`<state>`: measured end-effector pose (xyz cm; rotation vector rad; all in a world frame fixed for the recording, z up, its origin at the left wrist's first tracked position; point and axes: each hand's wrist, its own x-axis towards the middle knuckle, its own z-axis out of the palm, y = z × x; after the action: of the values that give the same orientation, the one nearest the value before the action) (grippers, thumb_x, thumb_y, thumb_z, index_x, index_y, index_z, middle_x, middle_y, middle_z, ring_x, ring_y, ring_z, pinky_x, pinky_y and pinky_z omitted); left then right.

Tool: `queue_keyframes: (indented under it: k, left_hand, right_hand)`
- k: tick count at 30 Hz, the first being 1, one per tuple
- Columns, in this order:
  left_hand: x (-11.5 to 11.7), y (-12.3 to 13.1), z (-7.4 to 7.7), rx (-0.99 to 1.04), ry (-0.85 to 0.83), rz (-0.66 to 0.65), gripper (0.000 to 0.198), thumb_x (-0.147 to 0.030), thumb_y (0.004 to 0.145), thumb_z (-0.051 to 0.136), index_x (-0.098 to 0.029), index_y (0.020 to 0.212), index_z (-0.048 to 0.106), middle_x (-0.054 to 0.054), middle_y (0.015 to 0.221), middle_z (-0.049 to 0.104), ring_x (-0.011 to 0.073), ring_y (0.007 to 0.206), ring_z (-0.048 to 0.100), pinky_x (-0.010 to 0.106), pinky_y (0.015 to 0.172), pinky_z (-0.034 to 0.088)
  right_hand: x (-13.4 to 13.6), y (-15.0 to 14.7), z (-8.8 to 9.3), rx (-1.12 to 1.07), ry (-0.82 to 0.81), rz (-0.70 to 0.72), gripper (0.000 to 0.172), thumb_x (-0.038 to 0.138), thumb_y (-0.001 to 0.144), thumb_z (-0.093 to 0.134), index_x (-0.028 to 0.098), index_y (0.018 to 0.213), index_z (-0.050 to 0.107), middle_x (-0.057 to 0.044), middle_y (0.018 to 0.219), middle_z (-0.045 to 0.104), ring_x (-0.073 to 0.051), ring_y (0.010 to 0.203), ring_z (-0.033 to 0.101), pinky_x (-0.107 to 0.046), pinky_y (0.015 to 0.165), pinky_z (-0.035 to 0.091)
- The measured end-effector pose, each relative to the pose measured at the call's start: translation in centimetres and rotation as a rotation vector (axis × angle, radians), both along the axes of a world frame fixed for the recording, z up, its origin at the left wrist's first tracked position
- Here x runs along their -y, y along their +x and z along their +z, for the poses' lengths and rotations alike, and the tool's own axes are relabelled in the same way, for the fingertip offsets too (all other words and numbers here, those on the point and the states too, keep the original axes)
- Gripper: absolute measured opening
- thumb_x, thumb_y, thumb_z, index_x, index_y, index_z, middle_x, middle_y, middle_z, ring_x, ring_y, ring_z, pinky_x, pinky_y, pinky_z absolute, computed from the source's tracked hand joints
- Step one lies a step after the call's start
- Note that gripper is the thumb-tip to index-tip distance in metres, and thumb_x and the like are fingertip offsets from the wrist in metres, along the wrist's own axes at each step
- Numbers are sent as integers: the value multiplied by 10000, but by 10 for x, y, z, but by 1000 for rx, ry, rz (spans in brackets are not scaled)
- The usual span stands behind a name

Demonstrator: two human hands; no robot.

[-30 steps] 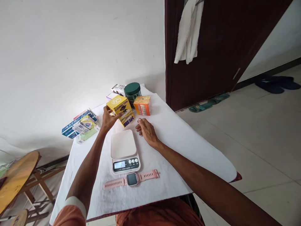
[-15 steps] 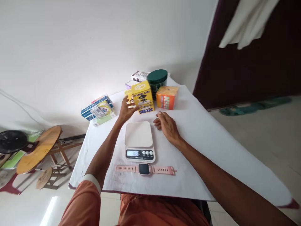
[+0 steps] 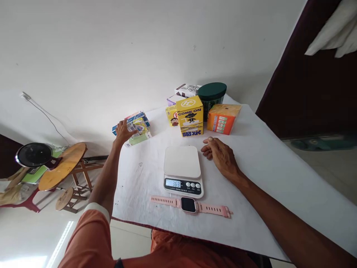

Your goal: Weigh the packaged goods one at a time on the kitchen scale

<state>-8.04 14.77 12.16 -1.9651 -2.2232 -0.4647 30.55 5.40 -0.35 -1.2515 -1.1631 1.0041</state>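
Note:
My left hand (image 3: 122, 133) is at the pile of boxes on the table's left side, its fingers spread and its thumb against a small yellow-and-white box (image 3: 141, 126). Under that box lie a blue-and-white box (image 3: 142, 116) and a pale green box (image 3: 139, 139). My right hand (image 3: 221, 158) rests on the table with loosely bent fingers and nothing in them. Beside it is a white kitchen scale (image 3: 182, 162) with a bare platform, its display reading 363. A pink-strapped smartwatch (image 3: 188, 205) lies stretched out in front of the scale.
Behind the scale stand a yellow box (image 3: 191, 117), a smaller yellow box (image 3: 172, 116), an orange box (image 3: 223, 119) and a dark green lidded tub (image 3: 212, 93). A white box (image 3: 186, 89) and a purple-white box (image 3: 175, 99) are farther back. A wooden stool (image 3: 64, 199) stands left.
My left hand has gone from the yellow box to the boxes on the left, leaving the yellow box standing behind the scale. My right hand stays beside the scale. The view has turned left.

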Motion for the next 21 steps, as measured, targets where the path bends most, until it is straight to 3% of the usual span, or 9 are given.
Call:
queue_keyframes:
  k: [2, 6, 10, 13, 17, 19, 21]
  left_hand:
    - [-6, -6, -1, -48, -95, -17, 886, -404, 775, 845, -204, 1536, 436, 219, 1547, 491, 442, 1468, 440, 605, 1191, 359]
    - [-2, -8, -12, -163, -66, -31, 856, -336, 791, 827, -202, 1538, 432, 237, 1572, 468, 466, 1465, 432, 599, 1155, 380]
    - [10, 1, -17, -202, 24, -32, 586, -280, 883, 719, -197, 1434, 537, 231, 1507, 531, 441, 1406, 489, 547, 1091, 431]
    - [23, 5, -12, -207, 53, -15, 393, -270, 900, 684, -205, 1284, 633, 205, 1400, 616, 414, 1348, 535, 520, 1068, 450]
    - [48, 6, 3, -119, 60, 29, 325, -355, 879, 709, -200, 1162, 670, 157, 1199, 699, 371, 1148, 651, 476, 961, 508]
    - [61, 13, 10, -58, 120, -33, 330, -395, 865, 727, -198, 1125, 674, 132, 1147, 711, 336, 1062, 674, 441, 906, 522]
    - [75, 30, 14, 5, 179, -178, 333, -424, 863, 743, -207, 1107, 676, 104, 1111, 721, 301, 1011, 678, 415, 885, 524]
  right_hand:
    - [0, 0, 0, -13, -13, -1, 735, 922, 855, 451, 219, 937, 648, -58, 732, 714, -184, 627, 653, -305, 562, 521]
    - [-1, 1, 0, -15, -11, 10, 708, 898, 880, 452, 223, 930, 657, -54, 729, 716, -178, 620, 639, -299, 557, 504]
    - [-1, 1, -1, 7, -4, 23, 717, 902, 889, 428, 227, 934, 665, -50, 729, 713, -173, 622, 631, -294, 560, 494]
    - [-1, 1, 0, -8, -12, 27, 740, 929, 865, 426, 227, 928, 652, -51, 730, 710, -175, 619, 630, -296, 556, 494]
    - [-1, 1, 1, -12, -17, 29, 755, 942, 861, 401, 229, 917, 642, -48, 723, 706, -177, 619, 633, -300, 567, 501]
    - [-2, 0, 1, 4, -5, 38, 746, 934, 872, 392, 230, 903, 639, -42, 713, 701, -174, 617, 631, -299, 581, 506]
    - [-3, 0, 2, 13, 6, 46, 732, 922, 885, 386, 232, 890, 630, -39, 711, 699, -170, 617, 629, -296, 589, 507]
